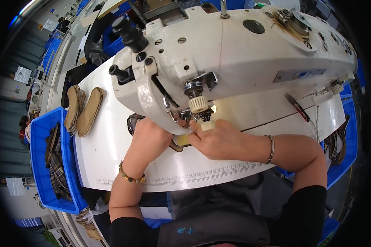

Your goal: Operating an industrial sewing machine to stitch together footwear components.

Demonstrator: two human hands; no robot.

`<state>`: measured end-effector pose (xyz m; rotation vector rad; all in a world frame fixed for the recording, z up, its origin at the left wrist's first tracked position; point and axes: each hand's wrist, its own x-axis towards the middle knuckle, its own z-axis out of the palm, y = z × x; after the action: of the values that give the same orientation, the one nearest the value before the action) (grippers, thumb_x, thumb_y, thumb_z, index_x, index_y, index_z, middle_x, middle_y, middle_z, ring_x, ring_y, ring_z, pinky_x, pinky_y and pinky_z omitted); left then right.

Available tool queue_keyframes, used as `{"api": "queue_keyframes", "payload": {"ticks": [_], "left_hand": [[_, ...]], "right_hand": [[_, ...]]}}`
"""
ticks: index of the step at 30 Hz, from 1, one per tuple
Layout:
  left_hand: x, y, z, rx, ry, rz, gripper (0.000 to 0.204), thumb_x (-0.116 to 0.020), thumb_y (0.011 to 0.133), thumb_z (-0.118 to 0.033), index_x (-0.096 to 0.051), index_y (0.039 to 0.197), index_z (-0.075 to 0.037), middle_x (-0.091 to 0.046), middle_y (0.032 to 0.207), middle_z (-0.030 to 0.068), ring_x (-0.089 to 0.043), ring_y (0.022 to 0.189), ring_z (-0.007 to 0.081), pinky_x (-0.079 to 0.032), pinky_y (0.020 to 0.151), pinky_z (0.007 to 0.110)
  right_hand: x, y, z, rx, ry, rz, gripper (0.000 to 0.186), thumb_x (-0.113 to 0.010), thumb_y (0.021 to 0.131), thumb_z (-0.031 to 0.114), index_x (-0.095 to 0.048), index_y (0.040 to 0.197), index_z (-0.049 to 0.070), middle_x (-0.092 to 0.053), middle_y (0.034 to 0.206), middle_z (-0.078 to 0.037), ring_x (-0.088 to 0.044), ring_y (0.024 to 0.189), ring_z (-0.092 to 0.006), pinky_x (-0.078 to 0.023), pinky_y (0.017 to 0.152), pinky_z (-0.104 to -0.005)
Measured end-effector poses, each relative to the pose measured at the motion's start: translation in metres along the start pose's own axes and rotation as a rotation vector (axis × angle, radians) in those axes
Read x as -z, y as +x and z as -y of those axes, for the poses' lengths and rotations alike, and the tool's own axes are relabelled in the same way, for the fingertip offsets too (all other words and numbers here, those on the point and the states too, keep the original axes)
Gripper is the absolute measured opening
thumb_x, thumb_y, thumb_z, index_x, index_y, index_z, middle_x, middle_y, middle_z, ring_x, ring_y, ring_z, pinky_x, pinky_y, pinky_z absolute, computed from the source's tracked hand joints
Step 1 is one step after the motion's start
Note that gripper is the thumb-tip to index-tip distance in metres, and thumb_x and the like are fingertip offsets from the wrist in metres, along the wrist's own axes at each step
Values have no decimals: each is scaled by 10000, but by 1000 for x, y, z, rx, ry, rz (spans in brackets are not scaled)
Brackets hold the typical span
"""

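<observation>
- We take the sewing machine (235, 53) as our landmark: a heavy body of off-white painted metal, smooth, rounded and worn, its long arm running off to the right.
- Under the machine's needle end we find the small workpiece (177, 147), largely covered by the hands; what shows is a smooth, tan, rounded tip beside a yellowish patch.
- That tip points out from the machine toward the wearer; we cannot tell the long axis of the whole piece.
- We see the left hand (151, 138) at the left of the needle end, knuckles bent, its fingertips behind the machine's curved lever; whether it pinches anything we cannot tell.
- The right hand (216, 140) sits at the right of the needle end, fingers folded and thumb close to the index finger, just beside the workpiece; we cannot make out its grip.
- Left of the needle end, past the left hand, we notice a dark, patterned cloth edge (132, 123).
- Well left of the machine, tan, flat, foot-shaped soles (91, 112) lie on the smooth white desk (111, 156), long axes leading away from the wearer.
- Farther left of the machine, we see a blue plastic bin (76, 181) holding plaid cloth (58, 164).
- Below the machine's arm lie red-handled snips (297, 108), slanted.
</observation>
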<state>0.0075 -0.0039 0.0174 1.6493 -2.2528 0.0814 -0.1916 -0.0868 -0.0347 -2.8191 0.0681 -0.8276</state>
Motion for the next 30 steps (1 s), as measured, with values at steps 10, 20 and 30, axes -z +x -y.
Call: {"api": "queue_keyframes", "payload": {"ticks": [10,20,30], "left_hand": [[-8,1,13,178,-147,1,232,-667,783,90,-769,932,-56,-688,818,118,-651,690,264,-499,630,316],[-17,7,10,184,-260,54,180,-597,839,116,-729,917,21,-708,863,141,-652,738,224,-524,693,310],[-18,1,3,347,-283,89,187,-556,888,138,-706,943,41,-648,928,96,-588,798,145,-478,720,246]], "right_hand": [[39,-20,42,-54,-184,317,107,-607,765,106,-618,832,24,-698,1010,-210,-670,609,-224,-498,472,-353],[-12,-321,57,-1497,853,113,200,-668,844,222,-746,893,44,-715,695,-59,-651,591,-152,-504,606,-315],[-123,-411,-43,-1794,566,-426,230,-682,850,232,-697,894,7,-718,785,-105,-711,687,-185,-570,668,-350]]}}
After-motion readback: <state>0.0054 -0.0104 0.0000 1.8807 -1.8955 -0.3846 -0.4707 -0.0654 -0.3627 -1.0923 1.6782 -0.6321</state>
